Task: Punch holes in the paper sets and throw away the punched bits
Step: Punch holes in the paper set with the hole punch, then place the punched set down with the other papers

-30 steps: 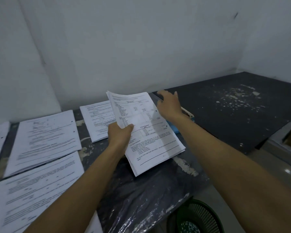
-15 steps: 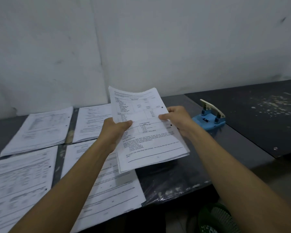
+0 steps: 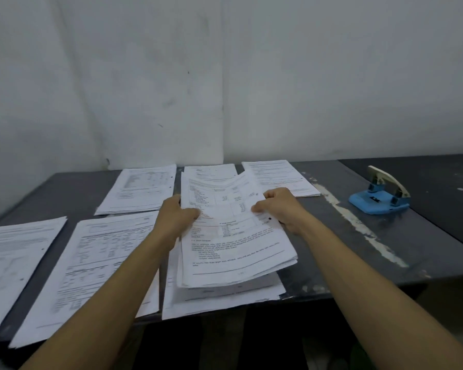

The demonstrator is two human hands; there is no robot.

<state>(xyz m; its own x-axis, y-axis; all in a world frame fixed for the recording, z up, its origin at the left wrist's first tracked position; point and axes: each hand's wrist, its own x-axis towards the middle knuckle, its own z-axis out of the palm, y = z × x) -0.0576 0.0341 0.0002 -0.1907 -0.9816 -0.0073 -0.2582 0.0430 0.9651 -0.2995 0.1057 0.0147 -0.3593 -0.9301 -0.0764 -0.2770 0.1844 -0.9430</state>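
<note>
- The left hand (image 3: 175,222) pinches the left edge of a thick stapled-looking set of white printed paper sheets (image 3: 235,236), thumb on top; the right hand (image 3: 284,209) grips its right edge, fingers (image 3: 259,208) curled over it.
- The set hangs just above another white paper set (image 3: 225,297) near the front of the dark grey bench (image 3: 358,249).
- Two dark punched holes show along its right margin, so it looks finished.
- To land it well, I would lower it flat and square onto the pile, letting both edges go together.
- The blue two-hole punch with a cream lever (image 3: 380,196) sits well apart at right.
</note>
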